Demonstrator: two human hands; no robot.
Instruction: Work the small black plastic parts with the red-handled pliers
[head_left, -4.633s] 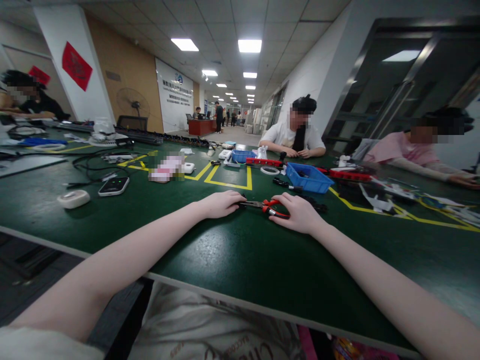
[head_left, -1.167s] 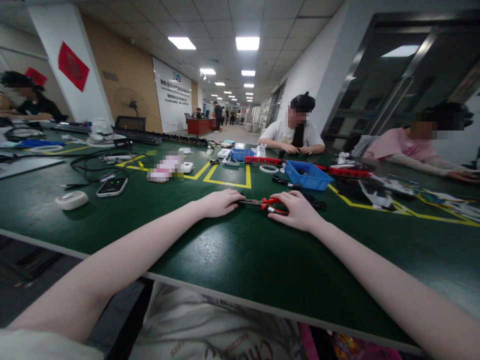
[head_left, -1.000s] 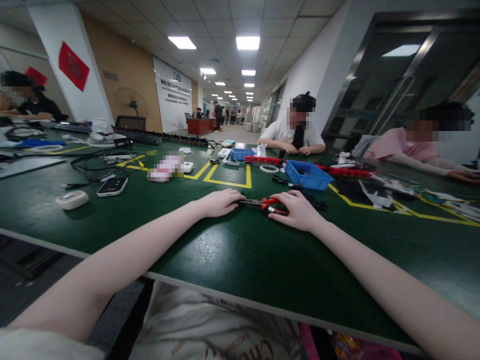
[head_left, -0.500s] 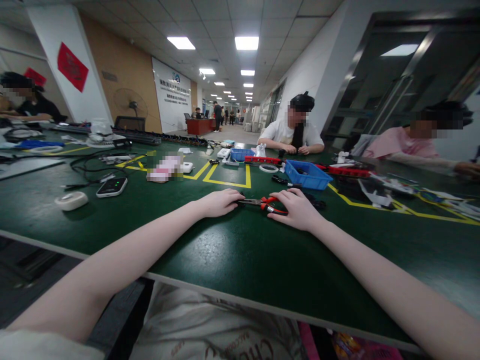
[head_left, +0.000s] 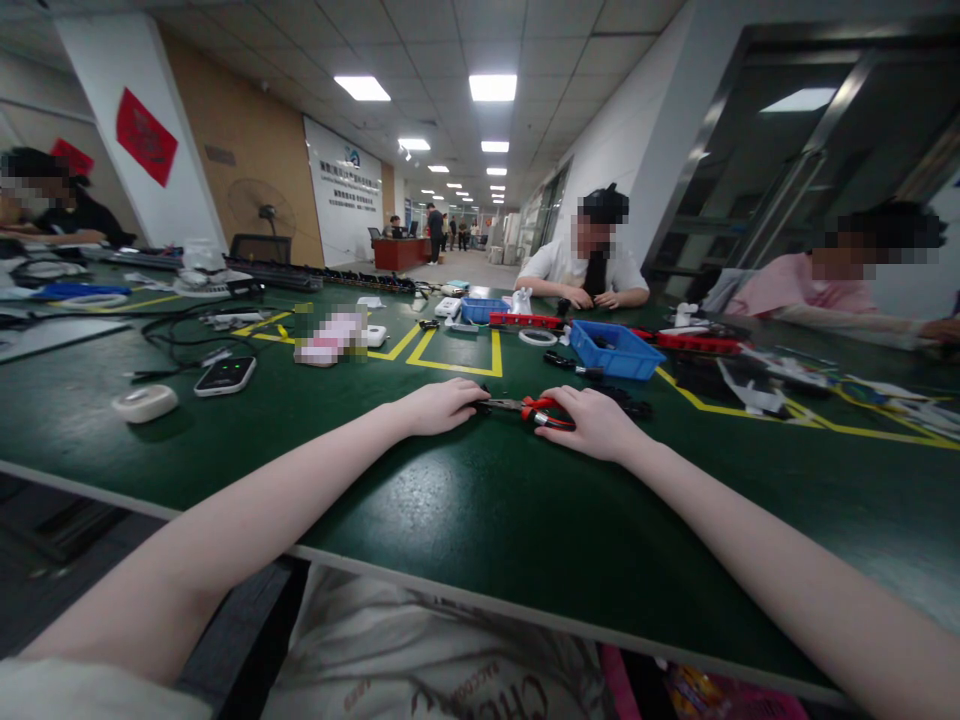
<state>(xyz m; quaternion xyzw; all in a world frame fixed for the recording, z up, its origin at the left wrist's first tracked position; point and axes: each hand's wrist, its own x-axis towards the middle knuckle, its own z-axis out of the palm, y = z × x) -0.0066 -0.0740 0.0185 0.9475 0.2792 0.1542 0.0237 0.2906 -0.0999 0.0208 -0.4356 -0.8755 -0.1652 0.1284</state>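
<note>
Both my forearms stretch out over the green table (head_left: pixel 465 510). Red-handled pliers (head_left: pixel 534 407) lie flat on it between my hands, jaws pointing left. My right hand (head_left: pixel 598 424) is closed over the pliers' handles. My left hand (head_left: pixel 441 405) rests on the table at the jaw end, its fingers curled under. What those fingers pinch, if anything, is hidden. Small black parts (head_left: pixel 634 405) lie just beyond my right hand.
A blue bin (head_left: pixel 616 351) stands behind the pliers, inside yellow tape lines (head_left: pixel 457 366). A phone (head_left: pixel 225 375), a white oval device (head_left: pixel 145 402) and black cables (head_left: pixel 180 335) lie at the left. A person (head_left: pixel 581 268) sits opposite and another (head_left: pixel 847 290) at the right.
Nothing on the table has moved; both hands stay at the pliers. The person at the right has drawn a hand further right.
</note>
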